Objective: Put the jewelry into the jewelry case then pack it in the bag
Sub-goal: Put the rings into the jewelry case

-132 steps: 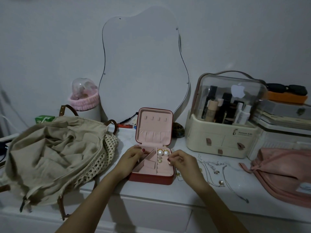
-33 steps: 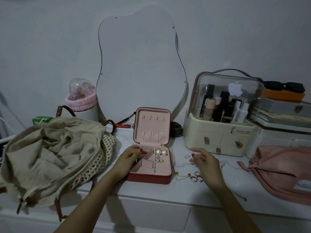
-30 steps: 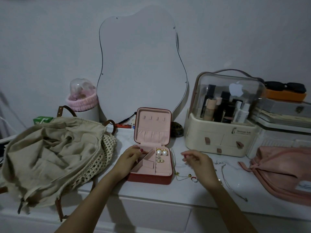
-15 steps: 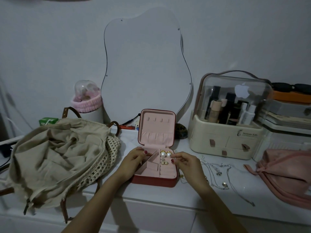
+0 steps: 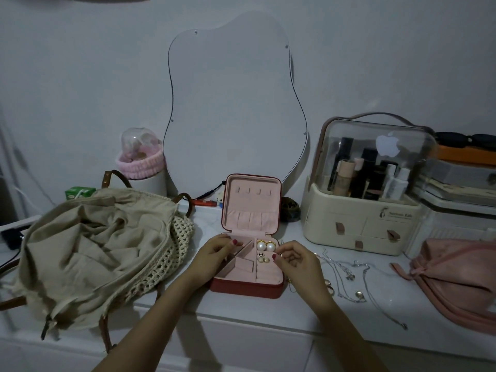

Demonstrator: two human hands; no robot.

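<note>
Canvas bag (image 5: 91, 253) slumped open left of both hands. Between them sat the jewelry case (image 5: 248, 272), lid upright, opening toward the person. Left hand (image 5: 212, 255) gripped its left rim; right hand (image 5: 294, 257) pinched a small ring (image 5: 279, 255) over the right edge. Necklaces (image 5: 349, 277) lay further right.

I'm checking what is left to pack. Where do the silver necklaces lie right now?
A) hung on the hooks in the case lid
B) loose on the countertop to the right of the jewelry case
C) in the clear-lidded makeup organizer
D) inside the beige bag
B: the silver necklaces lie spread on the white countertop, right of the open jewelry case, whose lid hooks are bare.
</note>
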